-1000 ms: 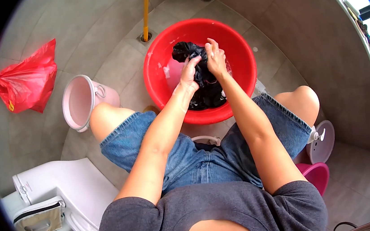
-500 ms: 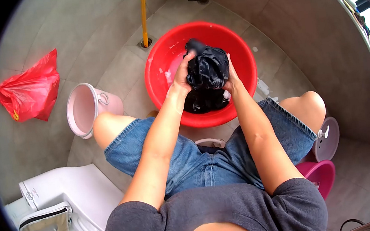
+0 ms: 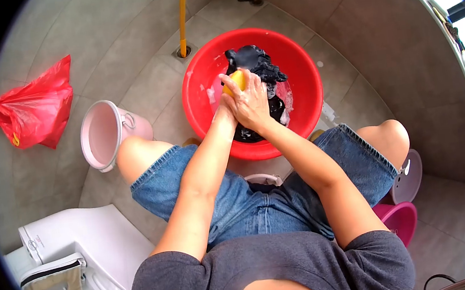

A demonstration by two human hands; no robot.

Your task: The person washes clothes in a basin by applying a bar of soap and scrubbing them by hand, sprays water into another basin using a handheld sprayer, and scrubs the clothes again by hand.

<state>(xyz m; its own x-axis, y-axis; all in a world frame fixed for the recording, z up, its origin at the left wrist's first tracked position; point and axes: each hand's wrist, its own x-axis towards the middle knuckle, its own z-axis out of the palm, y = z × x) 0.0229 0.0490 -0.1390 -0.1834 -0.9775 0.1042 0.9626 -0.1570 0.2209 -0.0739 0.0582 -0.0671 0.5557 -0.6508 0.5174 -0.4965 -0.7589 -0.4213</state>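
Note:
A yellow bar (image 3: 234, 82), which looks like soap, is between my two hands over the left half of the red basin (image 3: 310, 88). My left hand (image 3: 226, 107) is around its lower left side, partly hidden by my right hand. My right hand (image 3: 250, 101) lies over the bar from the right, its fingers curled on it. Wet black cloth (image 3: 255, 60) lies bunched in the basin just beyond my hands, and more black cloth (image 3: 251, 134) lies below them near the basin's front. Some suds show on the cloth and basin.
A pink bucket (image 3: 142, 126) stands left of the basin, with a red plastic bag (image 3: 36, 109) farther left. Behind the basin a yellow pole (image 3: 183, 20) reaches a floor drain. A magenta basin (image 3: 404, 222) is at the lower right, a toilet (image 3: 91, 233) at the lower left.
The black cloth that both hands held has been let go and lies in the basin. My right hand has moved left to meet my left hand, and the yellow bar is now held between them.

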